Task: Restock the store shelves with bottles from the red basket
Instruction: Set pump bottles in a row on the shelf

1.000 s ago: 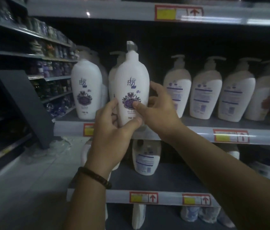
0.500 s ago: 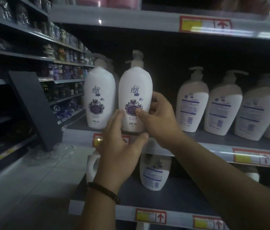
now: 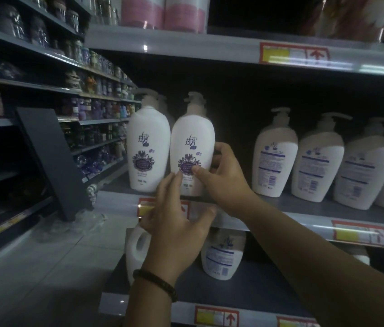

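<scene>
Now the bottle (image 3: 192, 147) stands upright mid-frame on the shelf (image 3: 304, 208); right hand (image 3: 224, 180) grips its right side, left hand (image 3: 177, 223), fingers straight, touches its front.

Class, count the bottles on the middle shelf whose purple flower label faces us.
2: the left bottle at the end of the shelf, and the held bottle beside it, gripped by the right hand. More may hide behind.

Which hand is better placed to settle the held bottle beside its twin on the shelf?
Probably the right. The right hand wraps the bottle, thumb on the label and fingers behind; the left hand is open, its fingertips only at the lower front.
</scene>
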